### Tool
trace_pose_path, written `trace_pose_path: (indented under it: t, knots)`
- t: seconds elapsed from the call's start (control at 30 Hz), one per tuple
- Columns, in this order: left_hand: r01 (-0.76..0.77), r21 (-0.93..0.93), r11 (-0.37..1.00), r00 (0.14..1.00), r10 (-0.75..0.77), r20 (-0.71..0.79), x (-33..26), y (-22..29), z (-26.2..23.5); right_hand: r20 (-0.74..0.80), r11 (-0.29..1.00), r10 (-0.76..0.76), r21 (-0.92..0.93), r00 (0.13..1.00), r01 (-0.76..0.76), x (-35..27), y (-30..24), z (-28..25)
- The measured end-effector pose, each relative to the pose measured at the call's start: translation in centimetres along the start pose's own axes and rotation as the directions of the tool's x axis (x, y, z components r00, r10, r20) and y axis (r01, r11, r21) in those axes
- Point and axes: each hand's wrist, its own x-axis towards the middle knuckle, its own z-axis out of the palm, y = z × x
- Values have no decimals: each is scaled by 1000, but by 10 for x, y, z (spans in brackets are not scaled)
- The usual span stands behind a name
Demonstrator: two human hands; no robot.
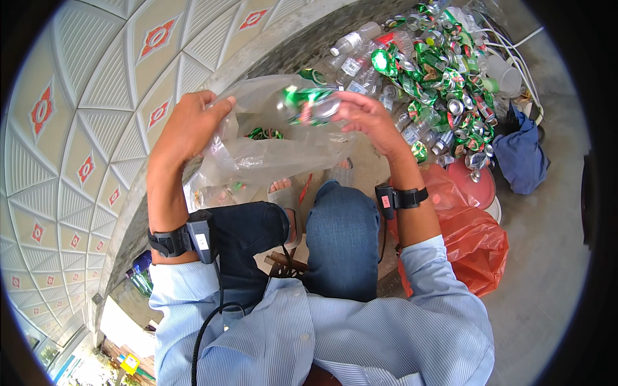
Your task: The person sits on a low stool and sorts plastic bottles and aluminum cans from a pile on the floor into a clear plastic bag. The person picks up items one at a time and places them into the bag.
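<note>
My left hand (pixel 188 128) pinches the rim of a clear plastic bag (pixel 264 156), which spreads open above my feet. A green and silver drink can (pixel 304 105), smeared by motion, is in the fingers of my right hand (pixel 373 123). That can hangs over the mouth of the bag. Through the bag's opening shows another green crushed can (pixel 262 134); lower down, more coloured bits appear through the plastic. A dark device is strapped to each of my forearms.
At the far right lies a large heap of crushed cans (pixel 444 83) mixed with clear plastic bottles (pixel 355 40). Beside my right arm are an orange-red plastic bag (pixel 473 248) and a blue cloth (pixel 520 154). A patterned tile wall (pixel 90 116) curves along the left.
</note>
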Motion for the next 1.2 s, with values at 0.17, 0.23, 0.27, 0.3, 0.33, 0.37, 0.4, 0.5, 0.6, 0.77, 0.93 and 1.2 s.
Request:
trace_pose_path:
  t: [0.17,0.23,0.27,0.3,0.33,0.37,0.4,0.5,0.6,0.77,0.93,1.2]
  knots:
    - [-19,-27,999,1000,19,-15,7,-3,4,103,962,125,-256,987,-95,9,-5,26]
    - [-28,-36,999,999,27,-34,12,-5,5,181,948,154,-303,971,-94,11,-5,30]
    - [-30,-40,999,999,28,-42,14,-6,7,210,943,144,-326,967,-69,12,-4,34]
    - [-29,-55,998,998,26,-52,16,-7,8,236,932,144,-359,961,-51,13,-3,39]
    - [-29,-68,997,998,24,-64,18,-7,10,264,921,122,-388,957,-11,15,-2,43]
    - [-29,-82,996,997,23,-76,20,-7,10,290,904,111,-427,951,24,17,-1,47]
    - [-28,-105,994,995,18,-98,20,-7,12,337,889,67,-447,939,97,20,0,52]
    - [-57,-145,988,984,31,-177,21,-4,13,384,811,119,-570,916,133,31,8,65]
    - [-56,-161,985,969,15,-245,21,-2,14,429,740,260,-664,865,107,40,23,75]
    - [-11,-48,999,957,-3,-289,22,-10,4,468,695,248,-696,849,181,47,32,83]
    - [53,-25,998,961,-58,-269,10,-17,-8,476,963,99,-268,874,37,43,-9,53]
    - [94,6,996,961,-89,-260,4,-7,-4,-292,945,217,-178,932,-275,132,67,-80]
